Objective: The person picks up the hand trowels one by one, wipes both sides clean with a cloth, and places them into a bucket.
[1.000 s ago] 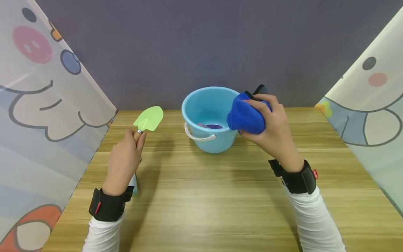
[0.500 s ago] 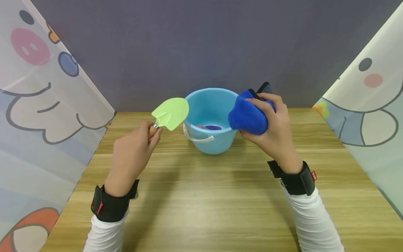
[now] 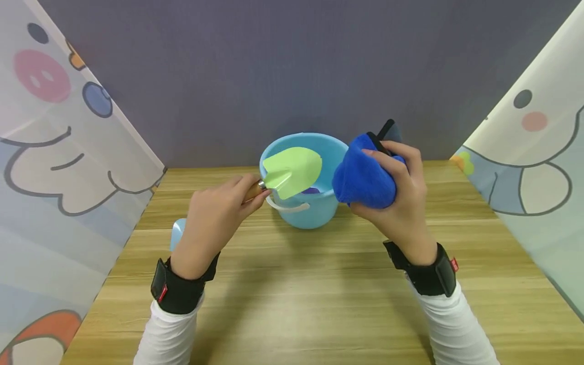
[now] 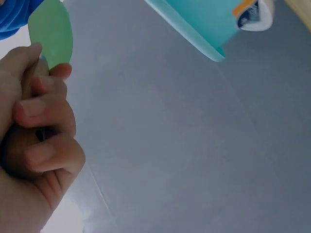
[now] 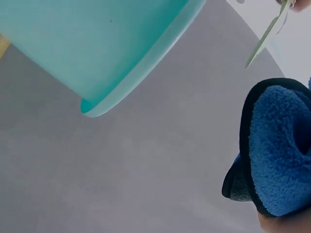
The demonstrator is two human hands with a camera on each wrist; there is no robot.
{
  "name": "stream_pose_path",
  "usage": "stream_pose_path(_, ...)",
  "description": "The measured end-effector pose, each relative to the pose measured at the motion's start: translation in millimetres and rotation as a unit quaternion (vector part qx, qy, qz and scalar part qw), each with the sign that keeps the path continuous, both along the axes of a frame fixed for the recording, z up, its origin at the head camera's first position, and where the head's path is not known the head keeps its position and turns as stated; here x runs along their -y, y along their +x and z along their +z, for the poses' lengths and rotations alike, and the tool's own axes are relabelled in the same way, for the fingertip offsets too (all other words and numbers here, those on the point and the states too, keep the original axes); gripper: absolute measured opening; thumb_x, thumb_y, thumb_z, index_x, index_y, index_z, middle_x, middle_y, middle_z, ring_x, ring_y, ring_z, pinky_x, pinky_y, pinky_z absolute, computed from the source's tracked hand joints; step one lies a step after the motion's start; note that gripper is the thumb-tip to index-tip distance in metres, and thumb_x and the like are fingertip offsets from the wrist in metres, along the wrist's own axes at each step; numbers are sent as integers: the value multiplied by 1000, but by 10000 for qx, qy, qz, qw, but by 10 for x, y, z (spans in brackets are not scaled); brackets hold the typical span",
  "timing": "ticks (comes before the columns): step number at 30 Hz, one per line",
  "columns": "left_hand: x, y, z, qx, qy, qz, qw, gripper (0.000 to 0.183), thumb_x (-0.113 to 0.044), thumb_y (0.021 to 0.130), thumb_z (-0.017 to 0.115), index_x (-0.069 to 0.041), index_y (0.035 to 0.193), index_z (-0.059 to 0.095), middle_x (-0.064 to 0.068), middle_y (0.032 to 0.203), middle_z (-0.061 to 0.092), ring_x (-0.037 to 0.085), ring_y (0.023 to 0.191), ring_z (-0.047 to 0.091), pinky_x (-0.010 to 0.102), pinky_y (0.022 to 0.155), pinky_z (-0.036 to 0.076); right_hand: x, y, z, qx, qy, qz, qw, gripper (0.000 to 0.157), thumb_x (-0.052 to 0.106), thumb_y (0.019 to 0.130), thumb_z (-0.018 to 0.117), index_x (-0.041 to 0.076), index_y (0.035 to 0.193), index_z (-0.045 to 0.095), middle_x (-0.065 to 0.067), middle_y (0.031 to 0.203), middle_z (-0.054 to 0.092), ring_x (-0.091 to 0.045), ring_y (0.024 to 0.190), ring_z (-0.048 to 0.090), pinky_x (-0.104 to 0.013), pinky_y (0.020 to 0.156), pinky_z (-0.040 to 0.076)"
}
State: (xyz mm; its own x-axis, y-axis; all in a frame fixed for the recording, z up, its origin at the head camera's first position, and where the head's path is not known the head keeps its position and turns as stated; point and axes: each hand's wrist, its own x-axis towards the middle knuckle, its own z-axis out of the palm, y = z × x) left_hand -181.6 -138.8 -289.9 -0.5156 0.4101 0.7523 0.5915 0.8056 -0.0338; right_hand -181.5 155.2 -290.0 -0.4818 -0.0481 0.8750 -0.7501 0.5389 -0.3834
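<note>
Left grip (image 3: pixel 213 219) clasps a green trowel (image 3: pixel 294 171) near a light blue bucket (image 3: pixel 315 212); right grip (image 3: pixel 403 205) clutches a bunched, black-edged blue cloth (image 3: pixel 366 176).

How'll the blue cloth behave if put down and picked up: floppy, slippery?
Likely floppy: the blue cloth bunches into folds in the right hand. Probably not slippery, given its fuzzy surface. Its black edging holds a smooth curve, so the border may be stiffer.

The cloth (image 3: pixel 365 177) looks fluffy, the bucket (image 3: pixel 315 214) smooth plastic.
</note>
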Motion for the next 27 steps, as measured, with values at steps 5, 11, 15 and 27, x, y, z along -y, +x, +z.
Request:
stream_pose_path(5, -109, -64, 47, 228, -2, -463, 9987, 20, -28, 85, 71, -10, 86, 64, -2, 56, 59, 9, 41, 45, 27, 33, 27, 51, 16, 26, -210, 61, 111, 9997, 72, 12, 47, 86, 7, 115, 62, -34, 123, 50, -41, 119, 50, -70, 92, 44)
stream_pose_path(11, -229, -117, 62, 80, -108, -591, 9982, 18, -31, 87, 69, -15, 83, 60, -5, 51, 50, 8, 38, 40, 25, 33, 21, 105, 39, -3, -310, 369, 310, 9984, 69, 29, 55, 89, 12, 116, 61, -32, 122, 50, -43, 120, 50, -71, 90, 45)
stream_pose_path(15, -293, -138, 76, -86, -187, -575, 9981, 21, -33, 87, 68, -15, 82, 60, -6, 51, 51, 9, 38, 42, 27, 31, 24, 168, 60, -37, -412, 578, 401, 9967, 64, 53, 70, 78, 13, 117, 60, -31, 121, 50, -44, 119, 50, -71, 86, 47)
stream_pose_path(27, -403, -166, 64, -352, -339, -449, 9978, 23, -30, 86, 71, -12, 77, 59, -1, 51, 52, 12, 38, 42, 29, 32, 29, 384, -83, -64, -869, 1863, 396, 9778, 68, 58, 69, 76, 11, 116, 60, -27, 121, 57, -46, 110, 52, -64, 86, 44)
